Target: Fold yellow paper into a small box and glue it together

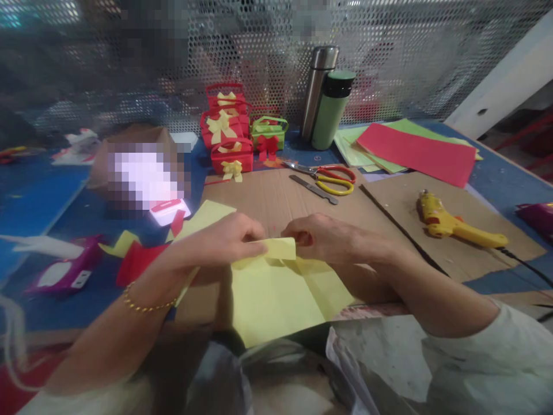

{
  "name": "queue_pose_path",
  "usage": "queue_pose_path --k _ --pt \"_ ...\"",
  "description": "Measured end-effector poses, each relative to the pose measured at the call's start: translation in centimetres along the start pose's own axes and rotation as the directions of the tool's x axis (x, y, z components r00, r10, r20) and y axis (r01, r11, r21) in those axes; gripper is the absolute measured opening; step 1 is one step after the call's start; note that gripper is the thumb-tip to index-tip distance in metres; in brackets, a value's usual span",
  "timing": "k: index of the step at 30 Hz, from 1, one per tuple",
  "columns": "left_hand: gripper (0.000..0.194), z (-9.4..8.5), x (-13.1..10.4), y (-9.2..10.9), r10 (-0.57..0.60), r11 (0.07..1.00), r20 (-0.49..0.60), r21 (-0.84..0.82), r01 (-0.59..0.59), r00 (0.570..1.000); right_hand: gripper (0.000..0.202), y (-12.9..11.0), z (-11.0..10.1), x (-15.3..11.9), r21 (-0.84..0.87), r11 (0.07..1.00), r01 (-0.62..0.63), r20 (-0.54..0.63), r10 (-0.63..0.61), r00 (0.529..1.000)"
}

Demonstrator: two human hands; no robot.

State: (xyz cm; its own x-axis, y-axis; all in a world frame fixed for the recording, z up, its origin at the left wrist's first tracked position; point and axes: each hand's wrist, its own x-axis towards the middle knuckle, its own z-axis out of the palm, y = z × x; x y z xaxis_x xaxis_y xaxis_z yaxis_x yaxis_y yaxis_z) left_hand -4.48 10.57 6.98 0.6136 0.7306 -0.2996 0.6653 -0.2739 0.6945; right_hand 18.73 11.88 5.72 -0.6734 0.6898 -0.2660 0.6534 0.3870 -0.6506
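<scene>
The yellow paper sheet lies at the near edge of the cardboard mat, just in front of the person, its lower corner hanging over the table edge toward the lap. Its top edge is turned up into a narrow folded strip, and both hands meet there. The left hand has its fingers closed in a pinch on the left end of that strip, thumb below and fingertips on top; a gold bracelet sits on its wrist. The right hand pinches the right end of the strip in the same way, its fingers curled in tight against the paper. The two hands are nearly touching over the fold. Farther back on the mat lie scissors with red and yellow handles, and to the right a yellow glue gun rests on a second piece of cardboard. Small red and green paper baskets with bows stand near the mesh wall, beside two flasks and a stack of coloured paper sheets.
</scene>
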Motion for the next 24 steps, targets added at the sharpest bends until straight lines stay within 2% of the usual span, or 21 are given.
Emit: queue_pose_path --k 3,9,15,24 --pt "0.031 0.1 -0.1 0.2 0.010 1.000 0.018 0.009 -0.010 1.000 0.027 -0.1 0.3 0.0 -0.016 1.000 -0.021 -0.020 0.020 1.000" --pt "0.034 0.3 0.0 0.6 0.045 0.996 -0.001 0.080 -0.045 0.999 0.017 -0.6 0.6 -0.5 -0.076 0.997 0.013 -0.060 -0.018 0.998" --pt "0.032 0.3 0.0 0.5 0.074 0.987 -0.005 0.141 -0.072 0.997 0.021 -0.4 0.4 -1.0 -0.063 0.995 0.074 -0.048 -0.077 0.996" --pt "0.027 0.8 0.0 -0.1 0.075 0.983 -0.007 0.167 -0.073 0.997 0.030 -0.6 0.0 -1.5 -0.039 0.998 0.059 -0.022 -0.059 0.998"
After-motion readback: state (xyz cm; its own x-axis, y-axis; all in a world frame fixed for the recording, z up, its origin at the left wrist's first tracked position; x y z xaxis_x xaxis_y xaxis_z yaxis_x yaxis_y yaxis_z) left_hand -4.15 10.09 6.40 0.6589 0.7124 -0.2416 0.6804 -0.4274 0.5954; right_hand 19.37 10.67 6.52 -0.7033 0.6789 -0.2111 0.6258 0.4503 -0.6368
